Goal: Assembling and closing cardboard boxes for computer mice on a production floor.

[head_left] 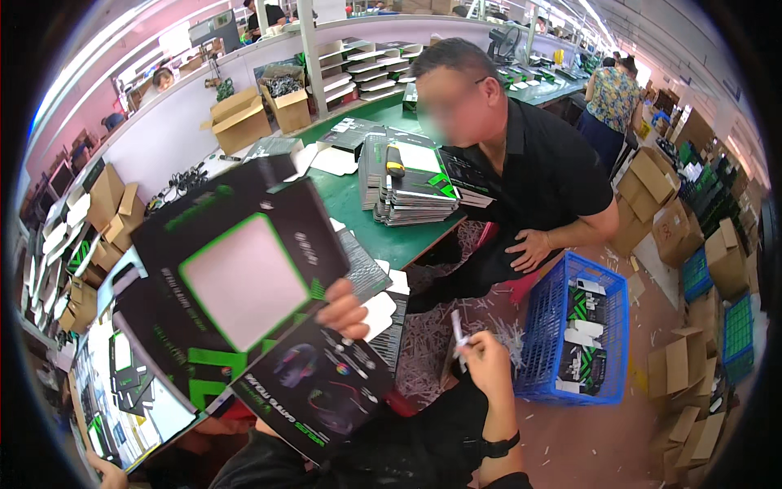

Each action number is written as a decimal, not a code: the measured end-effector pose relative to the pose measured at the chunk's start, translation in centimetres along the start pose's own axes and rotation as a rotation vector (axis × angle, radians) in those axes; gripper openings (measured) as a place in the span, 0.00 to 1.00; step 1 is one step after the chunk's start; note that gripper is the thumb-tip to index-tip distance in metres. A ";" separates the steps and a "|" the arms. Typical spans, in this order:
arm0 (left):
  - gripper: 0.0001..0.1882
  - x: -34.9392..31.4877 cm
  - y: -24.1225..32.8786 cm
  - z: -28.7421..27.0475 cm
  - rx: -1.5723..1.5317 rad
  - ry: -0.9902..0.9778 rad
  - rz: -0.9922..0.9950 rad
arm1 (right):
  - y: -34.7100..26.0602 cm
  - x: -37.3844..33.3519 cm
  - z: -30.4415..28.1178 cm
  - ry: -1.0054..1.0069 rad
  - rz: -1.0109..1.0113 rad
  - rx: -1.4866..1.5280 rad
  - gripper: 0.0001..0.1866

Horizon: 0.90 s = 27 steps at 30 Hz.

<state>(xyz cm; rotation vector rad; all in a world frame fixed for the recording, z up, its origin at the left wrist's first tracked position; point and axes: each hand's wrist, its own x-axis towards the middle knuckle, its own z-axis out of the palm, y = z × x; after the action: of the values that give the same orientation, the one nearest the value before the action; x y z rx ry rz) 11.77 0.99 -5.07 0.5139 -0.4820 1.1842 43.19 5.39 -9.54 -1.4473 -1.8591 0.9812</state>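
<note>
A flat, unfolded black-and-green printed cardboard box (318,399) with a white square panel is tilted up in front of me. My left hand (346,310) grips it, fingers wrapped over its right edge; the rest of that hand is hidden behind the card. My right hand (489,363), with a dark band on the wrist, is closed on a thin whitish strip (458,328). It is apart from the box, above a floor littered with strips. Beyond the box, a stack of similar flat boxes (415,204) lies on the green table (342,196), a yellow-and-black tool (395,161) on top.
A person in black (546,163) sits across the table corner. To my right stands a blue plastic basket (529,359) holding black-and-green cartons. Brown cardboard boxes (684,367) line the right side. At lower left, another person's hand (110,473) is beside a bright work surface (159,416).
</note>
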 end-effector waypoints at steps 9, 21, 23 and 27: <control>0.16 -6.0 10.6 8.8 1.797 1.226 0.364 | -0.6 1.0 -1.6 0.195 -0.111 -0.111 0.16; 0.10 1.9 -0.8 15.1 2.431 0.849 0.126 | -8.0 0.4 -6.8 0.191 -0.279 -0.313 0.26; 0.07 1.7 -1.2 15.2 2.563 0.666 0.108 | -10.3 -0.4 -7.0 0.174 -0.270 -0.426 0.28; 0.12 2.0 -2.0 15.3 2.655 0.547 0.154 | -10.6 0.6 -8.4 -0.079 -0.354 -0.380 0.32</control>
<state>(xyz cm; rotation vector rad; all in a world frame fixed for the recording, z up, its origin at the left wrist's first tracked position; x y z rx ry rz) 13.02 -7.41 7.92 2.1679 1.9921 1.3549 44.06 6.13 3.94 -1.2255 -2.3528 0.5394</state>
